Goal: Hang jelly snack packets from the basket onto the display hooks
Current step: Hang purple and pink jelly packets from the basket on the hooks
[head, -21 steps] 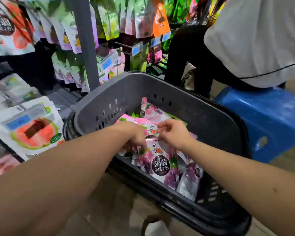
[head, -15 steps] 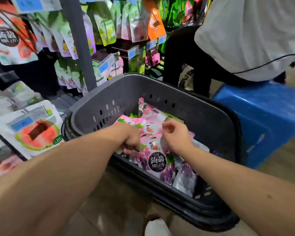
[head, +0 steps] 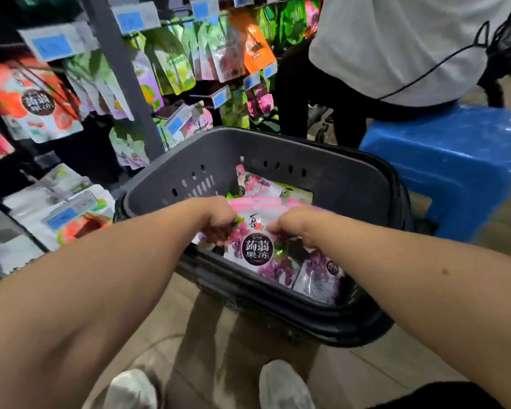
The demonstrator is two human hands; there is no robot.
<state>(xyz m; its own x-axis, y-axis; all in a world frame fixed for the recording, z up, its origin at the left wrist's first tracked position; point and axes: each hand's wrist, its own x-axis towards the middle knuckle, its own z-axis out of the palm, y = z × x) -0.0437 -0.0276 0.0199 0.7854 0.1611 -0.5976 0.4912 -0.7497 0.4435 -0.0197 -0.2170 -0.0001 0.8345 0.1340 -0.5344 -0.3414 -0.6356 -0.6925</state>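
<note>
A grey plastic basket (head: 331, 178) stands on the floor in front of me and holds several jelly snack packets. Both my hands are inside it. My left hand (head: 219, 221) grips the left side of a stack of grape jelly packets (head: 255, 250) with pink tops, fingers curled under the edge. My right hand (head: 295, 227) grips the right side of the same stack. One more grape packet (head: 319, 276) lies at the basket's near right. Display hooks (head: 189, 20) carrying hung packets and blue price tags fill the rack at upper left.
A grey upright post (head: 121, 75) of the rack rises just left of the basket. Watermelon packets (head: 74, 222) hang low at the left. Another person in a white shirt (head: 396, 39) sits on a blue stool (head: 443, 163) at the right. My shoes (head: 281, 385) are below.
My hands have closed in on the two sides of the packet stack and gathered it. The view has tilted up a little, showing more of the rack.
</note>
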